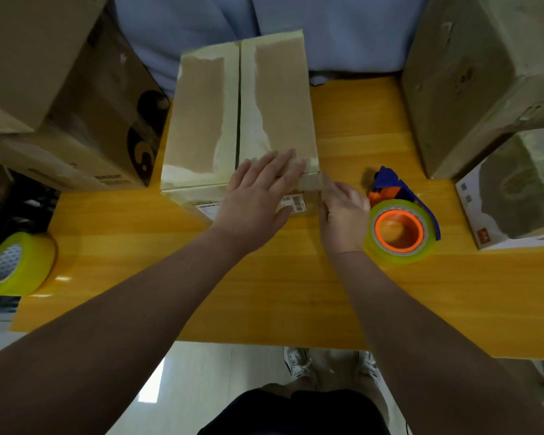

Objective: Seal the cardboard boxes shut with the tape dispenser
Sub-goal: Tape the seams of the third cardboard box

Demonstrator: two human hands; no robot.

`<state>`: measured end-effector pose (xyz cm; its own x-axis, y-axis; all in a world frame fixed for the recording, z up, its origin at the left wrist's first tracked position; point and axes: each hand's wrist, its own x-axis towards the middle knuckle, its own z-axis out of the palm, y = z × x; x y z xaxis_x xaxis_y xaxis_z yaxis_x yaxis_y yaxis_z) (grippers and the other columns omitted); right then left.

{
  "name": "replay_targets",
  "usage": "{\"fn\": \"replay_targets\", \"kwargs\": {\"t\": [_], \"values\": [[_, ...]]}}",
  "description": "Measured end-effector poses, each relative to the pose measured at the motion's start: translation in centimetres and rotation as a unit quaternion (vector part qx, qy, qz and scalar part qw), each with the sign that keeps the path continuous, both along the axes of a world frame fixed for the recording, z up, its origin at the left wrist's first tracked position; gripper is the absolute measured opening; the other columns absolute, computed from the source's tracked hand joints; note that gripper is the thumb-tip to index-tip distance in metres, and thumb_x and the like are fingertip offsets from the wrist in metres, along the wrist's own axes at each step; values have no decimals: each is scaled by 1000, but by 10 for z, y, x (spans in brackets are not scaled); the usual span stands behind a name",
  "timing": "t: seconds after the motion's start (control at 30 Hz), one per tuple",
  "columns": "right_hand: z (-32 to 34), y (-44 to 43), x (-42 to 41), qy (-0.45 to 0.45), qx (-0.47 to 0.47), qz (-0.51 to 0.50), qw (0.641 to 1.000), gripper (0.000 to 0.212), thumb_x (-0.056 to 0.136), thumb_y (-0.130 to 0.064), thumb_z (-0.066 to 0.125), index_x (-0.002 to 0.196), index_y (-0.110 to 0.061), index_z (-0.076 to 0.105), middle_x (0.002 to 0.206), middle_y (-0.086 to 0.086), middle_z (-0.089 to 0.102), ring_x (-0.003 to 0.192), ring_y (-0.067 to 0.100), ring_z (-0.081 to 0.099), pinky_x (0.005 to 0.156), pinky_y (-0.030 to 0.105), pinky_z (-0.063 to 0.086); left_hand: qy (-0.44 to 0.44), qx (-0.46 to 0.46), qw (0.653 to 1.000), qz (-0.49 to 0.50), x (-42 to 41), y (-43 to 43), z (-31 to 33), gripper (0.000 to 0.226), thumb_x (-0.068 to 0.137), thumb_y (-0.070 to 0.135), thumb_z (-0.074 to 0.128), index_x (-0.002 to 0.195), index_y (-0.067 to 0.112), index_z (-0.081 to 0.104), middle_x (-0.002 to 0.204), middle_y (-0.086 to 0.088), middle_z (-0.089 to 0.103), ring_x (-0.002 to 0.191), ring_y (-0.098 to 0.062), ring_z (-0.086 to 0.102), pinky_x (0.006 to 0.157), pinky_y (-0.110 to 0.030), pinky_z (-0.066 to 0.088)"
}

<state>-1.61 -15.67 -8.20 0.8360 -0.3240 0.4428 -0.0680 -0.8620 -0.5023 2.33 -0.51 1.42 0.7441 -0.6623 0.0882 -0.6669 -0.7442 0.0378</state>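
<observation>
Currently I've got the box mid-table, flaps down. Centre seam has no fresh tape I can see, only old torn strips. Left hand lies flat on the top by the front right corner, fingers straight, holding nothing. Right hand has its fingers about straight against that corner's side, gripping nothing afaict. Dispenser sits on the table just right of the right hand, untouched. Spare roll is at the far left edge.

Step in hand, imo: square up & pin the flaps before taping. To do it well:
- Press w/ left palm so the flaps meet flush, no gap at the seam.
- Take the dispenser w/ the right and start the tape on the front face below the edge.
- Pull straight along the seam w/ even pressure, then rub it down.
- Watch the old strips, since new tape may not stick well over them.
</observation>
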Motion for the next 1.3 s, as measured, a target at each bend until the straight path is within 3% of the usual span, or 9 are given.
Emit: {"fn": "replay_targets", "kwargs": {"t": [0.13, 0.33, 0.43, 0.57, 0.67, 0.8, 1.0, 1.13, 1.3], "values": [[-3, -1, -10, 123, -23, 47, 991, 74, 76, 9, 63, 145, -3, 36, 144, 13, 46, 128, 30, 48, 104, 44, 40, 9, 0, 1000, 7, -1, -1, 1, 71, 92, 30, 57, 152, 26, 19, 157, 0, 23, 145, -23, 19, 117, -42, 9], [32, -3, -18, 216, 268, 205, 916, 98, 85, 10, 52, 151, -19, -14, 161, 0, -4, 143, 6, 4, 111, 14, 15, 28, 1, 1000, 10, -2, -2, 5, 70, 94, 30, 54, 152, 28, 15, 159, 1, 19, 146, -23, 15, 118, -43, 8], [25, -10, -24, 328, 191, 240, 894, 104, 85, 9, 50, 146, -28, -26, 161, -1, -5, 148, 20, 5, 116, 31, 21, 34, 17, 999, 7, -1, -2, 7, 70, 96, 32, 50, 152, 29, 8, 160, 3, 10, 148, -20, 8, 119, -40, 4], [54, -41, -16, 300, 117, 210, 923, 77, 95, -1, 46, 153, -30, 5, 154, 3, 32, 136, 23, 39, 106, 28, 35, 50, 10, 999, 1, 3, -1, 10, 68, 98, 32, 46, 152, 30, 6, 161, 5, 5, 148, -17, 4, 118, -37, 2], [78, -46, -4, 258, 100, 211, 938, 80, 97, -18, 54, 150, -43, 1, 150, 0, 40, 122, 20, 54, 100, 32, 44, 61, -5, 998, -14, 5, -1, 11, 66, 98, 31, 45, 152, 26, 9, 160, 3, 6, 148, -18, 5, 117, -31, 0], [88, -37, 18, 239, 60, 242, 939, 88, 92, -17, 62, 150, -45, 2, 159, -7, 17, 141, 18, 30, 111, 35, 33, 82, -28, 996, -25, 11, 1, 13, 65, 96, 28, 50, 152, 21, 17, 159, 2, 13, 147, -17, 9, 117, -27, 1], [79, -31, 30, 228, 8, 213, 950, 89, 82, -31, 73, 150, -38, 15, 161, -1, 4, 142, 24, 28, 103, 48, 43, 84, -46, 995, -25, 12, 4, 11, 65, 95, 30, 52, 151, 20, 22, 158, 3, 17, 147, -15, 12, 118, -26, 4], [80, -37, 36, 228, -56, 215, 948, 94, 78, -41, 74, 151, -35, 16, 161, -4, -9, 147, 21, 9, 110, 45, 32, 80, -62, 994, -28, 12, 3, 8, 63, 95, 29, 52, 151, 20, 23, 158, 3, 17, 147, -15, 12, 118, -27, 4], [77, -42, 32, 27, -139, 286, 948, 53, 73, -11, 82, 122, -4, 64, 130, 15, 59, 123, 33, 54, 100, 49, 42, 67, -76, 994, -34, 14, 4, 7, 61, 95, 26, 54, 149, 16, 27, 155, 0, 25, 145, -17, 21, 118, -29, 12]]}}
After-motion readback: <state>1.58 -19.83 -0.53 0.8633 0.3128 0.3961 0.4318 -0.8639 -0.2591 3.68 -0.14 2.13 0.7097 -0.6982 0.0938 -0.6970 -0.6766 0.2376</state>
